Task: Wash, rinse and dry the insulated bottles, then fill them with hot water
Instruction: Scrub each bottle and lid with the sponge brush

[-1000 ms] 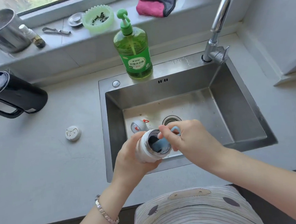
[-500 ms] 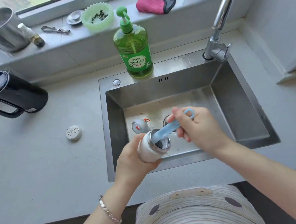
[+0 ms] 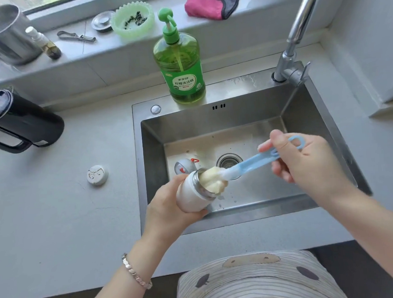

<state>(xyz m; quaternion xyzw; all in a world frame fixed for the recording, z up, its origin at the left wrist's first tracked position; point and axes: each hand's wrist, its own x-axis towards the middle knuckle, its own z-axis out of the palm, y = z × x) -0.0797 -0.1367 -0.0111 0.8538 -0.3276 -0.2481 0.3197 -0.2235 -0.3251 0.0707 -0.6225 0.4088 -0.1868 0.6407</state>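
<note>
Hidden inside the curled left hand (image 3: pixel 169 210): base and lower wall of the white bottle (image 3: pixel 189 195). Plugged by the sponge head (image 3: pixel 212 179): bottle mouth, interior out of sight. Covered by the fingers of the right hand (image 3: pixel 306 160): a stretch of the blue brush handle (image 3: pixel 251 162) short of its ring. Half masked behind the bottle rim: grey lid (image 3: pixel 184 166) on the floor of the sink (image 3: pixel 212 124). Cut off at the top edge: spout of the faucet (image 3: pixel 298 27). Cropped at the left edge: steel pot (image 3: pixel 4 38) and black jug (image 3: pixel 21 122). Too small to identify: dark bits in the green bowl (image 3: pixel 148 16), marks on the white cap (image 3: pixel 97 175).
</note>
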